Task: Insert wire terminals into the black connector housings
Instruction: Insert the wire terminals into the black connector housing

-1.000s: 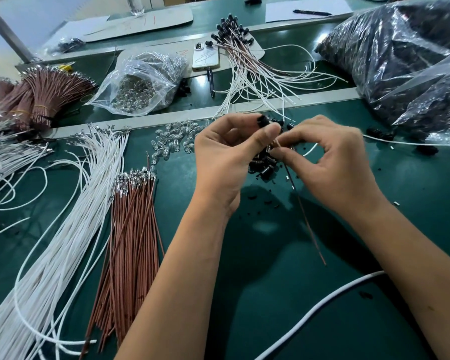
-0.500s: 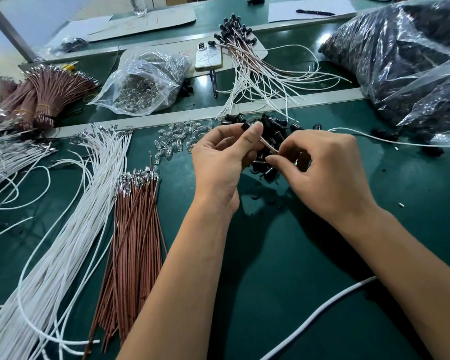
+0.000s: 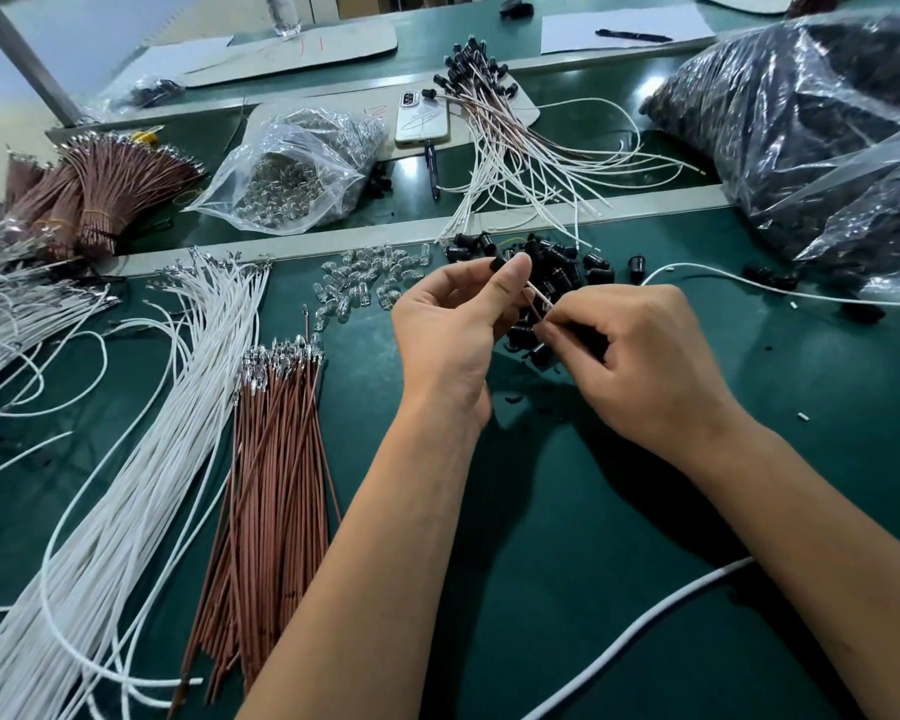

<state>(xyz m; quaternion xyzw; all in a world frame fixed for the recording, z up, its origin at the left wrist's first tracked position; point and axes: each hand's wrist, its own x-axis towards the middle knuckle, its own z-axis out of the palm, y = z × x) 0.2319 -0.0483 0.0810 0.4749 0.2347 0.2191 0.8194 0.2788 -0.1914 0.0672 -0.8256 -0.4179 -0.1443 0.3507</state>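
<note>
Green mat covers the desk (image 3: 619,537). Left hand (image 3: 450,335) pinches a black housing (image 3: 499,263) between thumb and forefinger, held above the mat. Right hand (image 3: 640,366) is curled, fingertips pinching two wires (image 3: 537,302), one white and one brown, that run up to the housing. Whether the terminals are seated in the housing, can't tell.

Loose housings (image 3: 552,262) sit piled on the mat just behind both hands; a few more lie scattered to the right near a white wire (image 3: 723,275). Clear bulbs (image 3: 365,283) are spread just left of that pile.

Left of the arms: brown wire bundle (image 3: 276,444) with metal terminals at the far end, lying beside a larger white wire bundle (image 3: 141,433). More white wires fan out at the far left edge.

Back strip of the desk: finished assemblies (image 3: 494,122) with black housings on white and brown leads, a phone (image 3: 422,119) next to them, a clear bag of bulbs (image 3: 302,168), tied brown wire bunches (image 3: 100,194) at left. Big plastic bags of black parts (image 3: 801,111) at right. A thick white cable (image 3: 661,621) crosses the near right corner under the right forearm.
</note>
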